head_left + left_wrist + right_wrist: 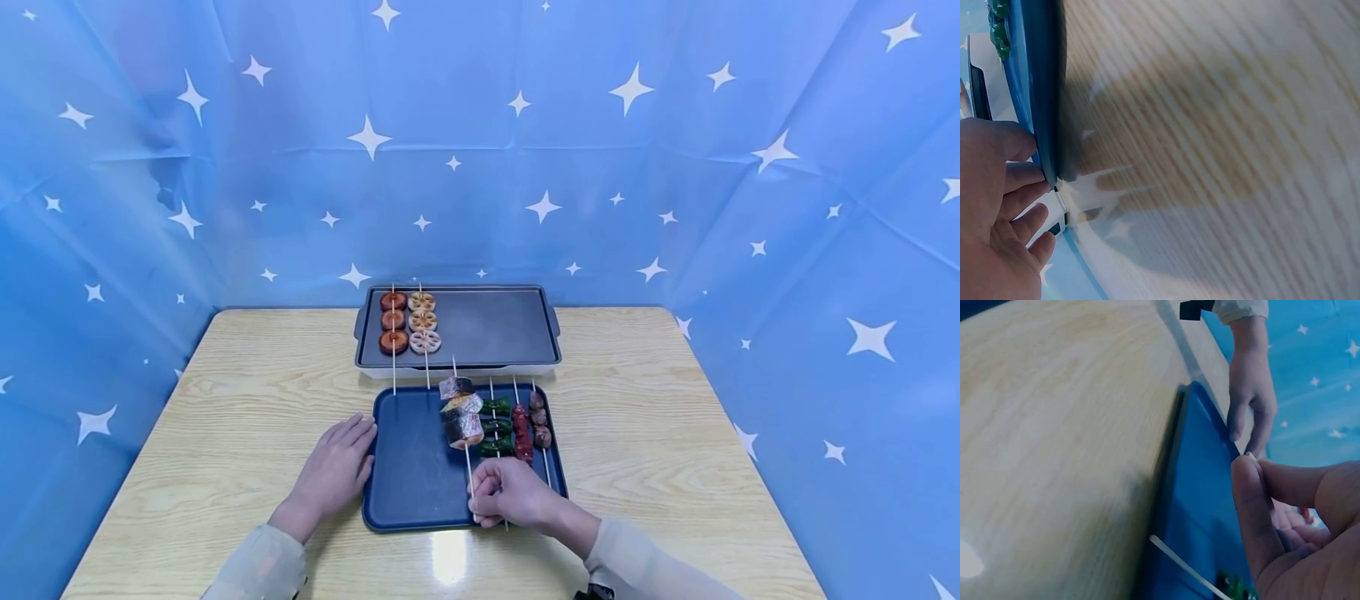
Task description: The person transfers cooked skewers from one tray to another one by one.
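Observation:
My right hand (pixel 510 493) pinches the lower end of a wooden stick that carries chunks of silver-skinned fish (pixel 461 421). This fish skewer hangs tilted over the dark blue tray (pixel 408 467), its top close to the griddle's front edge. In the right wrist view, thumb and forefinger (pixel 1250 500) meet on the stick's tip; the fish is out of that view. My left hand (pixel 330 467) rests at the tray's left rim with its fingers extended, fingertips touching the edge (pixel 1038 134). Green pepper (pixel 495 427), red (pixel 522 433) and brown meatball-like (pixel 539 421) skewers lie in the tray's right half.
Behind the tray stands a grey griddle plate (pixel 491 325) with side handles. On its left lie a skewer of reddish-brown round slices (pixel 393 320) and one of lotus root slices (pixel 423 322), sticks pointing toward me. A blue star-patterned curtain (pixel 480 192) surrounds the wooden table (pixel 645 400).

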Demonstrator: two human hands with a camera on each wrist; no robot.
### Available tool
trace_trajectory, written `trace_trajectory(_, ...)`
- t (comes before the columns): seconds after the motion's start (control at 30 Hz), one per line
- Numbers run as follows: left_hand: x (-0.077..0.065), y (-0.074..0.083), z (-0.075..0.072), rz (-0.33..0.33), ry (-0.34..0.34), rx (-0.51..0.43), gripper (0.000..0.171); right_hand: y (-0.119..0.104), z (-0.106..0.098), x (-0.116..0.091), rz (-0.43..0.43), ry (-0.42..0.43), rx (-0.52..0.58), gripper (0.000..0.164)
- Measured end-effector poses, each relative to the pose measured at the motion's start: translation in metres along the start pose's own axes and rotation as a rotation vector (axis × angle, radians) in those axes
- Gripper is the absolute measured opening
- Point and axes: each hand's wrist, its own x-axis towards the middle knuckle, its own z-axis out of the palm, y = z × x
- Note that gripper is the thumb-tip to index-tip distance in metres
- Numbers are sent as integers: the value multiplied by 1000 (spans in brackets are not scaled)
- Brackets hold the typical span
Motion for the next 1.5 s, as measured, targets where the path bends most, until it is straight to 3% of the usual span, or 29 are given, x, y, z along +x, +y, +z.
trace_trajectory(0.7, 1, 1, -2, -6, -19, 11, 45, 16, 12, -11, 19, -1, 18, 11)
trace_trajectory(1.23, 1, 1, -1, -10, -20, 0, 45, 21, 19, 4, 5, 44, 2, 10)
trace_trajectory(1.5, 0, -1, 1, 1, -4, 8, 44, 21, 21, 10, 65, 73, 7, 10)
